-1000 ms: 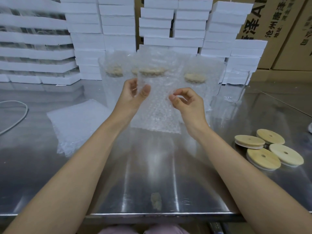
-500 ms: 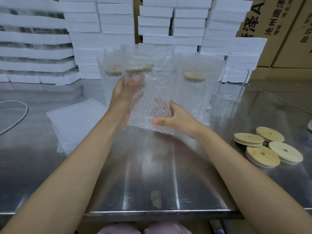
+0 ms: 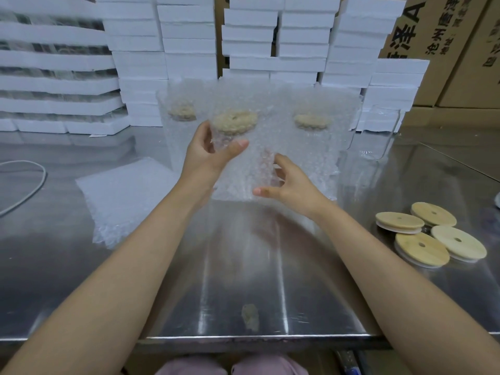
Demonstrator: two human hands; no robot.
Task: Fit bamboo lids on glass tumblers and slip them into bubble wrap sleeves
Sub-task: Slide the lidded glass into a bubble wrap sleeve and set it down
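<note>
- Since half a second ago, the left hand (image 3: 209, 158) has brought its thumb across the front of the bubble wrap sleeve (image 3: 243, 171). The right hand (image 3: 293, 186) has moved its fingers (image 3: 280, 165) from under the sleeve up onto its lower right side.
- The left fingers and thumb are clamped on the upper left of the sleeve, just below the lid (image 3: 234, 121).
- The right fingers are curled against the sleeve low down, with the thumb along its bottom edge.
- The tumbler, lid on, sits upright inside this sleeve, at the middle of the worktop (image 3: 243, 280). Whether the sleeve's bottom edge touches the surface I cannot tell.
- Just behind stand two more wrapped tumblers, one to the left (image 3: 181, 115) and one to the right (image 3: 311, 123).
- A bare glass (image 3: 380, 136) stands farther right.
- Four loose lids (image 3: 422, 249) lie in a cluster at the near right.
- A pile of flat sleeves (image 3: 127, 196) lies to the left, with a cable (image 3: 32, 185) beyond it.
- White foam boxes (image 3: 186, 31) are stacked along the far side, with cardboard cartons (image 3: 460, 36) at the far right.
</note>
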